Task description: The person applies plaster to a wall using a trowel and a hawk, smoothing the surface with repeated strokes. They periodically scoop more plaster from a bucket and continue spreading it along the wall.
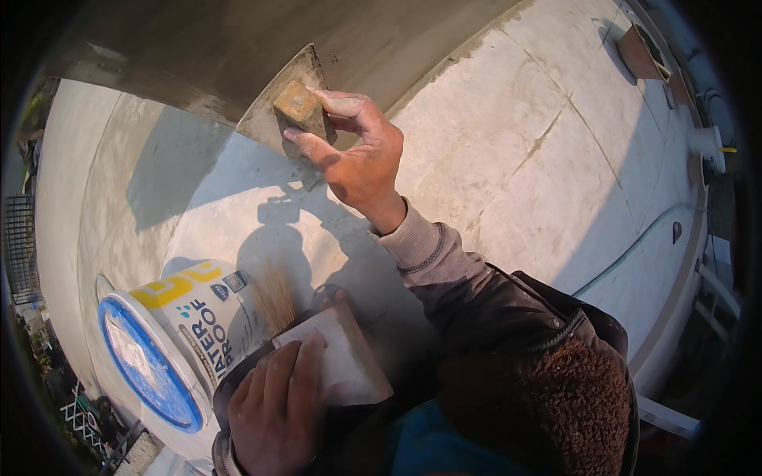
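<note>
My right hand (361, 155) is closed around the squarish, mortar-caked handle (300, 103) of a trowel, thumb on one side and fingers on the other. The thin trowel blade (262, 105) lies against or very close to the smooth grey-brown plastered surface (182, 40); contact cannot be told. Low in the picture, my left hand (274, 401) grips a pale, flat rectangular block (349, 357) with a brownish edge, fingers across its face; the thumb is hidden. Straw-coloured brush bristles (272, 297) stick out just beyond the block, and what holds them is hidden.
A white bucket (198, 309) with a blue-rimmed end (151, 361) stands at the left. Pale, cracked flooring (524, 151) stretches to the right, crossed by a thin hose (627, 250). A brown planter (641, 54) is at the far right. Shadows fall across the floor.
</note>
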`<state>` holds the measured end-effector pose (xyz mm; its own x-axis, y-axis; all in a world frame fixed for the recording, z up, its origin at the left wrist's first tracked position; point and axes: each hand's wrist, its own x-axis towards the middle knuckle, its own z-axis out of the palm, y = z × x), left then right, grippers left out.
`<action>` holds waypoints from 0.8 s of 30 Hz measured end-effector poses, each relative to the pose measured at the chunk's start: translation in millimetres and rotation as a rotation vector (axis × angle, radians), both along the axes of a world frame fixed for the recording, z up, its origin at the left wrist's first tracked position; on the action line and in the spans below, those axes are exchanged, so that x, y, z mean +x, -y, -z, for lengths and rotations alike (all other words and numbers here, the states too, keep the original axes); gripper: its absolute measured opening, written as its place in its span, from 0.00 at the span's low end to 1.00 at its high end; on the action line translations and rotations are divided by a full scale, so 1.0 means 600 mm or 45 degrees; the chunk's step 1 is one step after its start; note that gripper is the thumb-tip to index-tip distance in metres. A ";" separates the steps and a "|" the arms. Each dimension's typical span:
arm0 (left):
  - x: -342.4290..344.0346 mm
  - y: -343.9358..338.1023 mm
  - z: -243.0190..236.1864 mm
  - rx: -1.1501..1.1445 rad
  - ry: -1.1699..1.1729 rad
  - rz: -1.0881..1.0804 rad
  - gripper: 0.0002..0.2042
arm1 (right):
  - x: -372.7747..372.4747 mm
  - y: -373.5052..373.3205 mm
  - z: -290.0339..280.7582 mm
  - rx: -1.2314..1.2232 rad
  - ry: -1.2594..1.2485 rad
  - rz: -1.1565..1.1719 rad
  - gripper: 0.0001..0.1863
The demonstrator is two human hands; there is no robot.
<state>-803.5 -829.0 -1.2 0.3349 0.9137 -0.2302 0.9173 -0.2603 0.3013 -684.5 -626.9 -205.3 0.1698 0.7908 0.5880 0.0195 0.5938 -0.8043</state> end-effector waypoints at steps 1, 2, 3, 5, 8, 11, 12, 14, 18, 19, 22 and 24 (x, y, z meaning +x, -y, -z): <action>0.000 0.007 0.003 -0.015 -0.014 -0.027 0.24 | -0.013 0.011 0.000 0.036 0.004 -0.004 0.23; 0.000 0.013 0.004 -0.029 -0.030 -0.058 0.25 | -0.034 0.024 0.001 0.083 0.007 0.007 0.24; 0.002 0.011 0.003 -0.039 -0.038 -0.059 0.26 | -0.046 0.036 0.001 0.089 -0.021 -0.031 0.23; 0.004 0.003 0.009 -0.060 -0.040 -0.044 0.26 | -0.054 0.058 0.005 0.098 -0.063 -0.091 0.23; -0.014 0.009 0.005 -0.062 0.077 -0.199 0.27 | -0.044 0.098 -0.005 -0.019 -0.163 -0.348 0.23; -0.011 0.037 0.021 0.175 1.212 -1.007 0.25 | 0.025 0.095 0.000 -0.256 -0.430 -0.721 0.34; -0.012 0.043 0.020 0.273 1.373 -1.094 0.24 | 0.041 0.085 -0.016 -0.351 -0.927 -0.917 0.32; -0.060 0.017 0.034 0.433 1.005 -0.789 0.24 | 0.063 0.083 -0.036 -0.294 -1.178 -0.945 0.29; -0.115 -0.035 0.088 0.385 0.978 -0.693 0.21 | 0.062 0.104 -0.077 -0.214 -0.790 -0.547 0.34; -0.102 -0.045 0.098 0.215 1.304 -0.819 0.21 | 0.060 0.107 -0.086 -0.208 -0.925 -0.579 0.34; -0.081 -0.065 0.095 -0.127 1.754 -0.933 0.21 | 0.043 0.112 -0.079 -0.238 -1.074 -0.506 0.34; -0.074 -0.070 0.092 -0.306 1.915 -0.842 0.19 | 0.036 0.115 -0.085 -0.231 -1.018 -0.406 0.33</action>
<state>-848.1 -786.9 -56.3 -0.0324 0.9729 -0.2289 -0.2862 0.2104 0.9348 -662.8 -696.0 -154.4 0.2324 0.9405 0.2479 -0.7351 0.3368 -0.5884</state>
